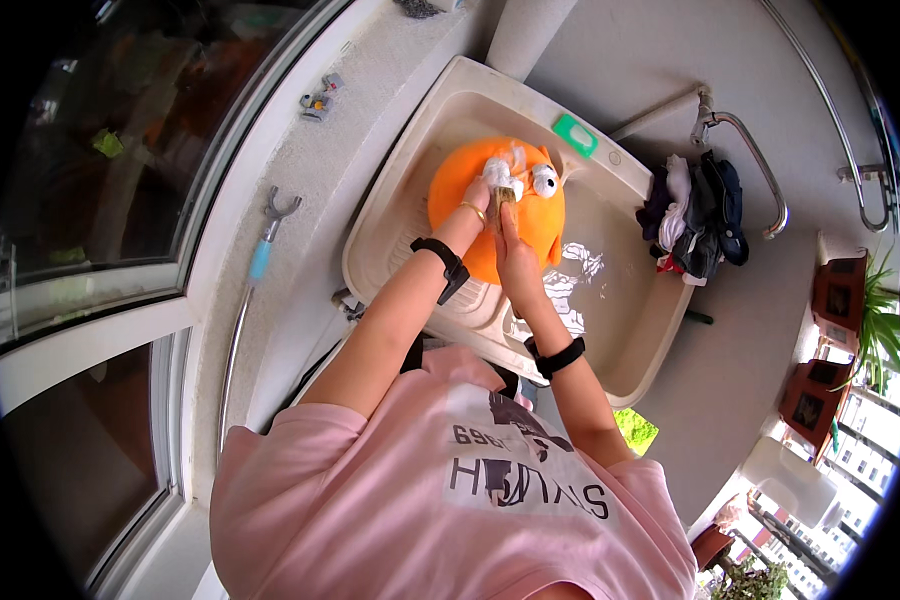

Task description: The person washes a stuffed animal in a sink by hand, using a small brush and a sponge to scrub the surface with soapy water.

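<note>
A round orange plush toy (457,176) with a bulging white eye (544,181) lies on the ribbed washboard side of a beige laundry sink (626,367). White lather (516,156) shows on its upper part. My left hand (478,196) grips the toy beside its white muzzle-like part (499,174); some of its fingers are hidden. In my right hand (520,264) is a small scrub brush (504,196), one finger laid along its back. The brush is against the toy, just right of my left hand.
A green soap dish (575,136) with white soap sits on the sink's back rim. Dark and white laundry (690,214) hangs near a curved metal faucet (761,169) at right. On the left ledge lies a metal pole (236,337) with a forked end. Planters (817,405) line the far right.
</note>
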`<control>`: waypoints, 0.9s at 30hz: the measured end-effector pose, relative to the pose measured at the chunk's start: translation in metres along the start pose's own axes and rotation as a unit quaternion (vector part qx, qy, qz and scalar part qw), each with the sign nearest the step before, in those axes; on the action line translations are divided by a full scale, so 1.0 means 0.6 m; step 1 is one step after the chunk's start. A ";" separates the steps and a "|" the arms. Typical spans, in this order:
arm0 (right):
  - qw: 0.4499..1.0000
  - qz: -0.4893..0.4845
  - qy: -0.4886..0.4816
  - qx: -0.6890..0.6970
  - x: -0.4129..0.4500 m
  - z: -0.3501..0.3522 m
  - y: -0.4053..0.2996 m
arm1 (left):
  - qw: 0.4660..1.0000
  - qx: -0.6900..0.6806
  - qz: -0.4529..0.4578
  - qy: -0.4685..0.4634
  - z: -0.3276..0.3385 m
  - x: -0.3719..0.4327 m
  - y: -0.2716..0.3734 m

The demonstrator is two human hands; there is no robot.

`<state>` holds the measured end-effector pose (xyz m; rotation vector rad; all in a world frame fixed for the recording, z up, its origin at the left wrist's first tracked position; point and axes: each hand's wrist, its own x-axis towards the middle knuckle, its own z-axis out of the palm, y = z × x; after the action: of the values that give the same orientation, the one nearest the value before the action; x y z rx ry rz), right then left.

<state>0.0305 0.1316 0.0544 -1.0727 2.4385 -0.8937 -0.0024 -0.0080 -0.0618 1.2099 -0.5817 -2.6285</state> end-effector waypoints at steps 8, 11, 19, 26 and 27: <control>1.000 0.003 0.010 0.011 -0.016 0.018 -0.008 | 0.997 0.025 0.064 0.027 0.002 -0.001 0.010; 1.000 -0.012 -0.009 0.000 -0.035 0.015 -0.003 | 0.992 0.086 0.087 0.036 0.000 -0.003 0.003; 0.999 0.038 0.023 -0.006 0.035 0.003 -0.007 | 0.998 -0.048 0.029 0.013 0.032 -0.031 0.008; 0.999 0.039 -0.008 -0.027 0.041 -0.005 0.009 | 0.999 -0.033 -0.011 -0.003 0.033 -0.031 0.008; 0.999 0.035 -0.006 -0.026 0.069 -0.011 0.008 | 0.999 -0.033 -0.006 -0.005 0.035 -0.029 0.008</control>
<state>-0.0030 0.1059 0.0539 -1.0007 2.4865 -0.8035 -0.0073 -0.0011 -0.0355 1.1864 -0.4874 -2.6435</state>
